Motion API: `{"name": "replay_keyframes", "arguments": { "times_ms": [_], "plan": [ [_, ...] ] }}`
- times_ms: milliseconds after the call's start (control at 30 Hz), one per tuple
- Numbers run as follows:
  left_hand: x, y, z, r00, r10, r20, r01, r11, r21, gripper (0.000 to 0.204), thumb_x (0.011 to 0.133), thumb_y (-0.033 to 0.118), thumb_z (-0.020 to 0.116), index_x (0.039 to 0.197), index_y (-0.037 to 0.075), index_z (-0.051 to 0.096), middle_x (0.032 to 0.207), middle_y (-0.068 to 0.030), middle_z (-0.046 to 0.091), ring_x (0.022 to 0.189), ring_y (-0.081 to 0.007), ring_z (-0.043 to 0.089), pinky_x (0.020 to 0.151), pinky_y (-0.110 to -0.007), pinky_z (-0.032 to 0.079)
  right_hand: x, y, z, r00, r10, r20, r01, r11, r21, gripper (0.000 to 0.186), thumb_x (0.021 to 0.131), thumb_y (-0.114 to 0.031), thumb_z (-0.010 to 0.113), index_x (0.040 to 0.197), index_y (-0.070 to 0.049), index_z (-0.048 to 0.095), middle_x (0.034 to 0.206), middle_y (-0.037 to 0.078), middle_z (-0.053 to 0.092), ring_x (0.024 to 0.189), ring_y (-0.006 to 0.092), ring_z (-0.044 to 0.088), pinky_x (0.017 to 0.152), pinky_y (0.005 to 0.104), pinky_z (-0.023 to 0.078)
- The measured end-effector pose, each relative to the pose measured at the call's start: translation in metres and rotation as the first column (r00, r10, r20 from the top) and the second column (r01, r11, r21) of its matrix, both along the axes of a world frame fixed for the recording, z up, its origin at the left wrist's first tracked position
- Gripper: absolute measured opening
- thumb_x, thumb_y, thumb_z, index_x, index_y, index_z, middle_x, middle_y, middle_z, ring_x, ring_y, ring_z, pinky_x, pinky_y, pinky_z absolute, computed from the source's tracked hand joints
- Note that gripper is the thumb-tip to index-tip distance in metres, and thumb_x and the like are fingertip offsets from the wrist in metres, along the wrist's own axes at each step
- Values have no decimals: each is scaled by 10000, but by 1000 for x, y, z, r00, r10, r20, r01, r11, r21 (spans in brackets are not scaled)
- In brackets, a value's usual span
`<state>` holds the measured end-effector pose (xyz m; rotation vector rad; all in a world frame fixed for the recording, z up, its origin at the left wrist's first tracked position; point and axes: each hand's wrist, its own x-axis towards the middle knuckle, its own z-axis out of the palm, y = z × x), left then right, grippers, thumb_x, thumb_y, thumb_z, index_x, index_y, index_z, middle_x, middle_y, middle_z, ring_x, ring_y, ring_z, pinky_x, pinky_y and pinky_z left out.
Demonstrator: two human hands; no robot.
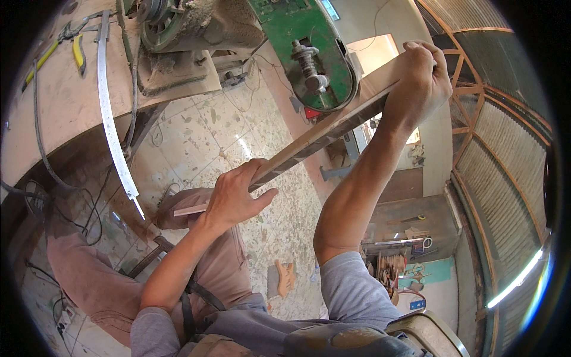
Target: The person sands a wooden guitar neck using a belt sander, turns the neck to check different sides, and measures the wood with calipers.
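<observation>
A long wooden strip (315, 140) with a dark, patterned side runs diagonally from my lap up to the upper right. My left hand (238, 193) grips its lower part, thumb outstretched along the near side and fingers over the top. My right hand (422, 80) is wrapped round the raised far end. Just beyond the strip is a green machine housing (324, 50) with a spring-loaded bolt (306, 65); whether the strip touches it I cannot tell.
At upper left a dusty bench (59, 125) carries a long metal caliper (110, 107), yellow-handled pliers (77, 53), cables and a cast machine (184, 30). My legs rest above a tiled, debris-strewn floor (267, 232). A cluttered tool corner (386, 273) and corrugated wall (499, 166) are at right.
</observation>
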<state>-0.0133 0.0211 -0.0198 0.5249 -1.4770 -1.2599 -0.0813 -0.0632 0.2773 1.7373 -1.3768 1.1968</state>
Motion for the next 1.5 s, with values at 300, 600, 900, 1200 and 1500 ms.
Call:
{"name": "replay_keyframes", "arguments": {
  "times_ms": [300,600,900,1200,1500],
  "plan": [
    [-2,11,-5,999,26,42,-24,999,-31,416,732,192,841,1072,13,679,910,-207,704,839,-386,707,750,-432,563,-10,20,-36,914,379,141,-399,904,154,327,856,-239,538,888,69,643,902,174,635,806,227,611,740,324,488],
    [18,15,45,979,201,-36,-203,977,-71,502,675,99,837,1087,22,560,898,-192,650,831,-422,668,727,-484,535,-55,51,25,309,889,339,-945,328,2,341,855,-322,473,868,-14,619,922,143,554,926,309,552,865,441,449],
    [11,10,30,962,272,15,-271,961,-48,507,718,110,843,1115,9,544,960,-215,646,847,-423,677,724,-490,539,-65,15,2,168,817,552,-982,190,17,349,868,-358,500,827,-31,613,921,124,516,988,305,504,926,456,398],
    [27,-8,28,978,208,-23,-208,978,-2,498,725,102,847,1126,9,566,999,-207,665,889,-421,689,762,-462,546,-42,2,3,332,817,472,-932,363,29,320,911,-322,474,789,-52,596,859,107,522,929,260,520,851,412,434],
    [29,-12,23,976,217,-35,-217,976,12,467,752,80,827,1149,14,590,1052,-192,665,949,-403,690,817,-447,544,-32,7,-5,464,786,409,-856,517,-23,290,898,-322,500,760,-72,554,850,102,512,868,237,530,831,409,455]
  ]
}}
